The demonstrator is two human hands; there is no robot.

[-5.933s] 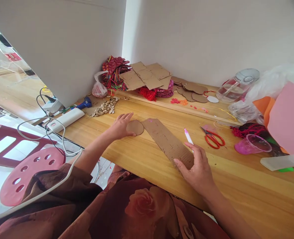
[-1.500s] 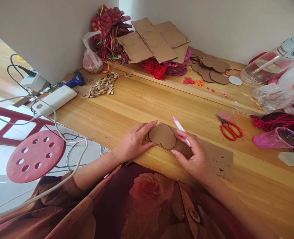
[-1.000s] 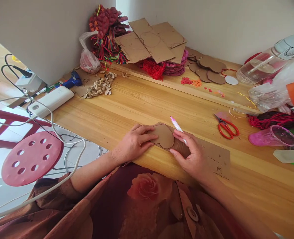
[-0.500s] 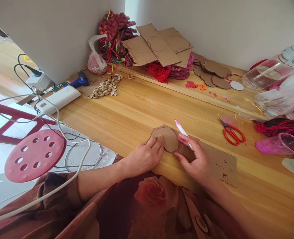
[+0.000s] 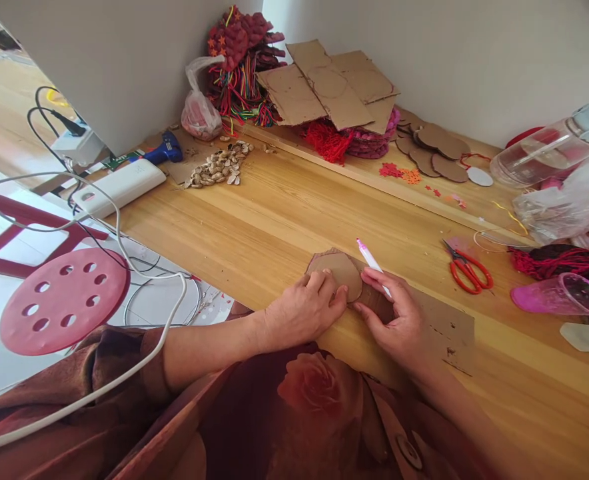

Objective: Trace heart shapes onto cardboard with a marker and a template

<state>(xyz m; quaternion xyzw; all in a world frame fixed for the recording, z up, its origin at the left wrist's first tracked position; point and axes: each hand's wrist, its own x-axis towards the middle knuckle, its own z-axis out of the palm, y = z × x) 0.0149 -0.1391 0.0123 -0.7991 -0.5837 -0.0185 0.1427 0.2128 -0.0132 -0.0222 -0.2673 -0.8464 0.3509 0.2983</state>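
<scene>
On the wooden table in front of me lies a round cardboard disc [image 5: 345, 268], on top of a brown cardboard piece [image 5: 458, 323] with dark marks. My left hand [image 5: 304, 310] grips the disc's left side, fingers bent over its face and thumb at the near edge. A felt-tip pen [image 5: 367, 255] with a white barrel and pink tip is between the fingers of my right hand [image 5: 397, 317], tip pointing up and away. The right thumb and fingers also touch the cardboard at the disc's right edge. Part of the lower cardboard is hidden under my hands.
Red-handled scissors [image 5: 468, 268] lie at the right, near a pink plastic cup [image 5: 559, 295]. Cut cardboard discs [image 5: 447, 167] and cardboard sheets [image 5: 327, 83] are stacked at the back. Shells [image 5: 218, 167], a white power strip [image 5: 119, 189] and a loose cable [image 5: 172, 313] are leftward.
My left hand has shifted slightly right, its thumb now showing at the disc's near edge. The right hand still holds the pen. The view has turned a little.
</scene>
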